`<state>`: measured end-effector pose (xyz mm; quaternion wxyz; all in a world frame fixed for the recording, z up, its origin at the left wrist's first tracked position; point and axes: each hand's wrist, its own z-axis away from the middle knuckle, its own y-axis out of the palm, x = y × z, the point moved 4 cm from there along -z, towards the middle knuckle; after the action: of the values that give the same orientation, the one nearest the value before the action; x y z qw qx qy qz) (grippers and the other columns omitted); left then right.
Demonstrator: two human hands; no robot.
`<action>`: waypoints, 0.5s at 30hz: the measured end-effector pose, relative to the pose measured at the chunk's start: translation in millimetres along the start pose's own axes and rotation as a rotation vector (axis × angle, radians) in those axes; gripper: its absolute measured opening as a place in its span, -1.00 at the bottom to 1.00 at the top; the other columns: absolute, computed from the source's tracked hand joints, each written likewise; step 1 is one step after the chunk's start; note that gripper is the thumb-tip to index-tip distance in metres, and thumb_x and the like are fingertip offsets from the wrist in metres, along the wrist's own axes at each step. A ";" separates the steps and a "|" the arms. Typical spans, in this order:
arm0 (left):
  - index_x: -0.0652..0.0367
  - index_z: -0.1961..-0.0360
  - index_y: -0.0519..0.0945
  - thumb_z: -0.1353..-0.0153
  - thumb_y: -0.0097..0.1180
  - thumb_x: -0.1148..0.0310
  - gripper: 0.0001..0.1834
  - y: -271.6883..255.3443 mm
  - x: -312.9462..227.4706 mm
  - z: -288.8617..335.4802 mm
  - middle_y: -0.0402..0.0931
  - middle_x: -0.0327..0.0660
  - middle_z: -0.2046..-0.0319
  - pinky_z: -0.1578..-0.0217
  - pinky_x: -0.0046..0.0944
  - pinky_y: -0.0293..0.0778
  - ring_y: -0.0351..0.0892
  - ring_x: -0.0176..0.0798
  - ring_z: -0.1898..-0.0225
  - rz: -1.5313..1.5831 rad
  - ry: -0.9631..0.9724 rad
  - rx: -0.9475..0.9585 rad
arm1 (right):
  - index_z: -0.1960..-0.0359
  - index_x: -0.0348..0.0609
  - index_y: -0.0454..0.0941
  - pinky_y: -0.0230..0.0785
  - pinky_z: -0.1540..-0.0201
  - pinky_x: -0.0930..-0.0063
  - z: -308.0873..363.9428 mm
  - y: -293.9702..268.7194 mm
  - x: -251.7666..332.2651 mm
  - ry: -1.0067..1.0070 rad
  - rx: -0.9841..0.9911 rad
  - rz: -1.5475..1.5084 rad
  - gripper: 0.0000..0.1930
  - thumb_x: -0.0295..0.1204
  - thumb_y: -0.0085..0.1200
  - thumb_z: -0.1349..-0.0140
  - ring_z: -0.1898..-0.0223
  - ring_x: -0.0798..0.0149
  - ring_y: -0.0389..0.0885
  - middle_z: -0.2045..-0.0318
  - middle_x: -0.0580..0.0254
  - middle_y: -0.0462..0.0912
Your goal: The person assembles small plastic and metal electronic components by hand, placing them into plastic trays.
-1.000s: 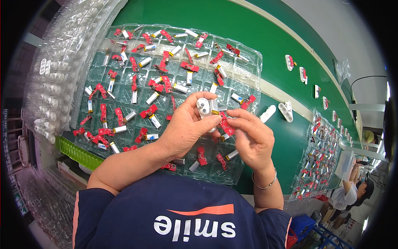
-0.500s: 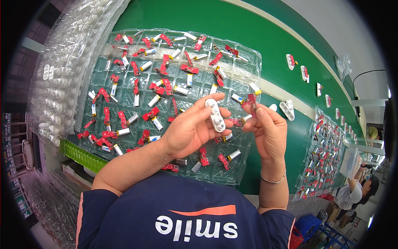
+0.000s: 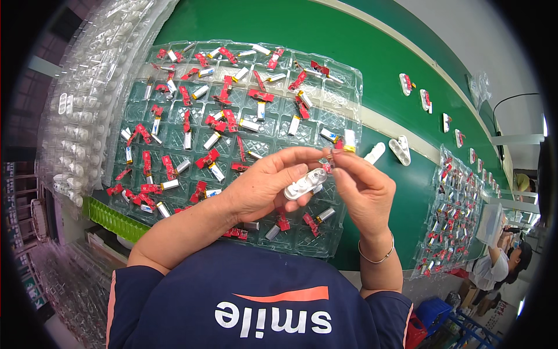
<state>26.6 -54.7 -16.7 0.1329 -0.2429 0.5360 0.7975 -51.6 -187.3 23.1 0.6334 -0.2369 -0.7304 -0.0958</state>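
Left hand [image 3: 261, 183] grips white casing [image 3: 305, 185] above clear tray [image 3: 343, 104], near tray's right edge. Right hand [image 3: 367, 187] pinches battery assembly [image 3: 349, 139], partly hidden, just beside casing. Second white casing [image 3: 400, 151] lies on green table [image 3: 411, 200], beyond tray's right edge.

From my remote seat I see an electronics assembly workshop: a long green worktop [image 3: 261, 23] carrying a clear compartment tray [image 3: 343, 93] of red circuit boards [image 3: 261, 95] and batteries [image 3: 294, 125]. Left of that tray I see stacked trays [image 3: 132, 58] with white casings [image 3: 63, 103]; far right of it, a co-worker [image 3: 483, 272].
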 end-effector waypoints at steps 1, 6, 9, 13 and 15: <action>0.21 0.03 0.34 -0.30 -0.18 0.29 -0.71 -3.5 -1.2 -0.1 0.42 -0.15 0.28 0.64 -0.52 0.38 0.45 -0.39 0.48 0.007 0.043 -0.014 | 0.26 -0.34 0.56 0.40 0.17 0.58 0.5 2.5 2.1 -0.049 0.027 0.083 -0.79 -0.66 0.10 -0.01 0.25 0.36 0.58 0.27 0.08 0.62; 0.27 0.11 0.41 -0.28 -0.12 0.23 -0.68 -8.9 -8.4 1.1 0.45 -0.21 0.43 0.51 -0.50 0.49 0.49 -0.42 0.47 0.099 0.166 -0.054 | 0.28 -0.32 0.58 0.40 0.19 0.60 1.1 7.7 0.5 -0.015 0.038 0.082 -0.80 -0.64 0.12 0.01 0.26 0.37 0.59 0.28 0.08 0.62; 0.28 0.04 0.39 -0.23 -0.03 0.35 -0.68 -3.9 -10.4 0.9 0.47 -0.19 0.35 0.43 -0.47 0.53 0.51 -0.41 0.43 0.009 0.198 -0.112 | 0.29 -0.32 0.58 0.41 0.19 0.59 2.1 6.1 -2.1 0.062 -0.009 0.035 -0.81 -0.63 0.12 0.01 0.26 0.36 0.59 0.29 0.08 0.62; 0.31 -0.01 0.38 -0.13 0.06 0.51 -0.61 -5.1 -11.7 2.5 0.50 -0.16 0.26 0.41 -0.44 0.55 0.51 -0.42 0.40 -0.144 0.218 -0.188 | 0.29 -0.32 0.58 0.41 0.20 0.58 2.7 3.0 -1.2 0.053 0.017 0.052 -0.82 -0.62 0.11 -0.01 0.27 0.36 0.59 0.31 0.09 0.63; 0.31 0.00 0.39 -0.12 0.06 0.52 -0.62 -4.4 -12.7 3.4 0.51 -0.15 0.26 0.40 -0.42 0.55 0.52 -0.41 0.39 -0.254 0.213 -0.200 | 0.29 -0.32 0.58 0.41 0.20 0.57 1.9 2.5 -0.1 0.060 0.028 0.049 -0.82 -0.62 0.11 -0.01 0.28 0.35 0.59 0.32 0.09 0.63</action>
<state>38.6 -49.3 -12.4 0.1503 -0.4037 0.4301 0.7934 -52.2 -184.2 22.2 0.6604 -0.2426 -0.7064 -0.0772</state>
